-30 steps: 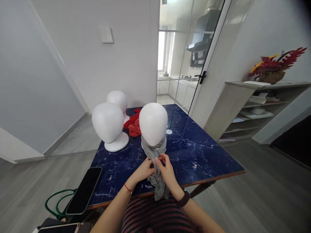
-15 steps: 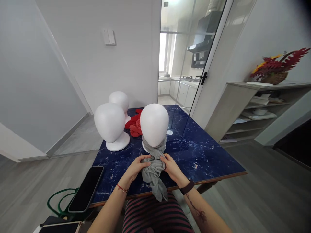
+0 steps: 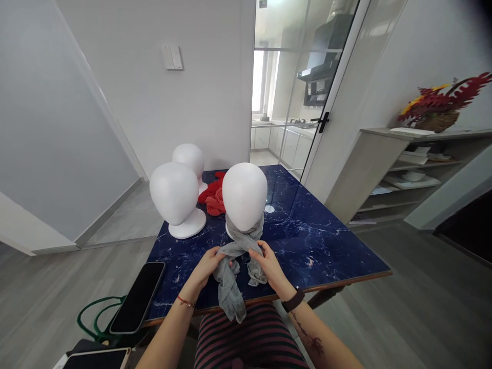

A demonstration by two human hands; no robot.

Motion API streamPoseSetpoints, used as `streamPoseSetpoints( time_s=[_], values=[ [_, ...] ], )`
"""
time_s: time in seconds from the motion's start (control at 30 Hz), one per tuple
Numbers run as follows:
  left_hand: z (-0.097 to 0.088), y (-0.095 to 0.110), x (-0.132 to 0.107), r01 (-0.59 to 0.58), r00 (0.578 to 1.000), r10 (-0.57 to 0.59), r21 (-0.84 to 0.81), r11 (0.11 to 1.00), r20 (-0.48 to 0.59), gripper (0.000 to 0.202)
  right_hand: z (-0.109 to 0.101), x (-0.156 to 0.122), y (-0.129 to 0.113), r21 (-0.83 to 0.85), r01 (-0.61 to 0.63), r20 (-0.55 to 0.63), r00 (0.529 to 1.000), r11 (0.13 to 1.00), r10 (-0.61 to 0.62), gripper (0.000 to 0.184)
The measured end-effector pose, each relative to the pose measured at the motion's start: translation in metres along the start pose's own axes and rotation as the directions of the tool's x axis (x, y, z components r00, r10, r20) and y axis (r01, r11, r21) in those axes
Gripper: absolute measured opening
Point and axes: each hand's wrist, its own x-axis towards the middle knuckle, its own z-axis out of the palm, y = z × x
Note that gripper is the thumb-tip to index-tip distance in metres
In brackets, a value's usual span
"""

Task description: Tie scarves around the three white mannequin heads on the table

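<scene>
Seen from a camera worn on a person's head, two bare hands work with a thin grey scarf (image 3: pixel 235 249) at a dark blue, marble-patterned table (image 3: pixel 326 251) with a brown edge. The scarf is wrapped around the neck of a smooth white mannequin head (image 3: pixel 245 195), which stands upright near the middle of the table, and its two ends cross just in front of the neck. The left hand (image 3: pixel 207 265), with a red bracelet (image 3: pixel 186 301) at the wrist, is closed on one end, pinching the cloth between thumb and fingers; below it a long crumpled tail hangs past the table's front edge, in front of a dark striped garment (image 3: pixel 249 338). The right hand (image 3: pixel 268 266), wearing a dark wristband (image 3: pixel 294 300), grips the other end, whose shorter, bunched tail hangs beneath its fingers. Left of this head stands a second white head (image 3: pixel 175 192) on a round base, with a third white head (image 3: pixel 188 155) partly hidden behind it. A heap of red cloth (image 3: pixel 213 200) lies on the table between the heads. At the table's left front corner rests a black-screened phone (image 3: pixel 138 296), beside looped green handles (image 3: pixel 86 315). Beyond the table, a glazed door (image 3: pixel 284 92) shows a kitchen; to the right, a basket of red and yellow foliage (image 3: pixel 438 120) sits on a shelf unit (image 3: pixel 348 177).
</scene>
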Motion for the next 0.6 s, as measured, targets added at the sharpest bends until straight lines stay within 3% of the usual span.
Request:
streamPoseSetpoints(
  time_s=[0.13, 0.23, 0.33, 0.4, 0.53, 0.6],
  values=[
    [0.005, 0.015, -0.014, 0.280, 0.949, -0.205, -0.342, 0.897, 0.240, 0.031, 0.002, -0.005, 0.002, -0.245, 0.169, 0.074, 0.985, 0.955, -0.155, 0.024],
    [0.005, 0.026, -0.021, 0.335, 0.917, -0.138, -0.531, 0.779, 0.375, 0.028, 0.005, -0.009, 0.005, -0.397, 0.277, 0.118, 0.961, 0.875, -0.251, 0.016],
    [0.005, 0.034, -0.028, 0.229, 0.914, 0.064, -0.642, 0.732, 0.400, 0.027, 0.006, -0.011, 0.010, -0.492, 0.348, 0.142, 0.937, 0.798, -0.321, 0.017],
    [0.008, 0.037, -0.032, 0.152, 0.916, 0.130, -0.627, 0.764, 0.380, 0.029, 0.006, -0.012, 0.011, -0.528, 0.362, 0.139, 0.929, 0.768, -0.343, 0.018],
    [0.020, 0.035, -0.035, -0.054, 0.938, 0.180, -0.388, 0.920, 0.296, 0.042, 0.007, -0.015, 0.009, -0.557, 0.390, 0.119, 0.911, 0.733, -0.394, 0.022],
    [0.027, 0.032, -0.033, -0.135, 0.938, 0.206, -0.255, 0.958, 0.278, 0.044, 0.008, -0.014, 0.009, -0.548, 0.411, 0.143, 0.904, 0.728, -0.403, 0.028]
  ],
)
